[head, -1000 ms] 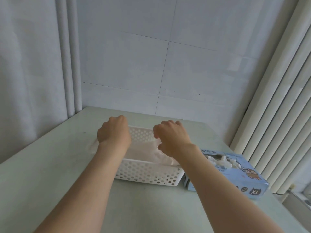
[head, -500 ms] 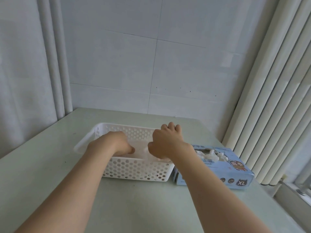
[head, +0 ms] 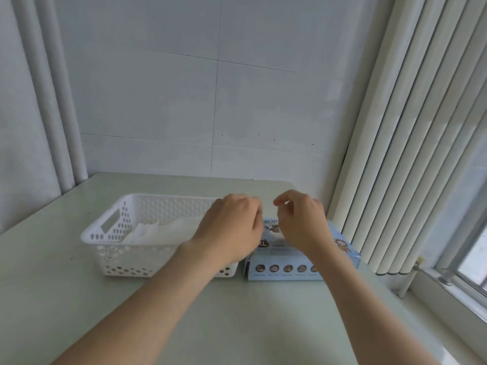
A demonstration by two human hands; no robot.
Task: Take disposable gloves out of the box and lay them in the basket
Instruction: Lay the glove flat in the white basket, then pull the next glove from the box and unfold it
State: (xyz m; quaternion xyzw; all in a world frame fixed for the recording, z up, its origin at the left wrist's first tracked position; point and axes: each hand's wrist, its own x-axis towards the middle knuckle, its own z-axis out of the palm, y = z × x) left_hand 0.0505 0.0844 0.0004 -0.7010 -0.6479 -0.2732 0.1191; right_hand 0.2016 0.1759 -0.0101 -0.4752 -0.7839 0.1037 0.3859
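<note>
A white perforated basket (head: 110, 233) stands on the table, left of centre, with thin whitish gloves (head: 150, 230) lying flat inside it. Touching its right side is the light-blue glove box (head: 284, 268), marked XL, its top opening mostly hidden by my hands. My left hand (head: 232, 227) hovers over the basket's right end and the box's left edge, fingers loosely curled, with nothing visible in it. Above the box's opening is my right hand (head: 300, 222), its thumb and forefinger bent towards each other and holding nothing that I can see.
The pale green table (head: 237, 325) meets a tiled wall at the back. A grey curtain (head: 39, 114) hangs at the left. White vertical blinds (head: 411, 154) and a window sill (head: 448, 299) run along the right, close to the box.
Both hands left the inside of the basket and moved right to the glove box. The gloves they were laying down now lie flat in the basket. My view has swung right.
</note>
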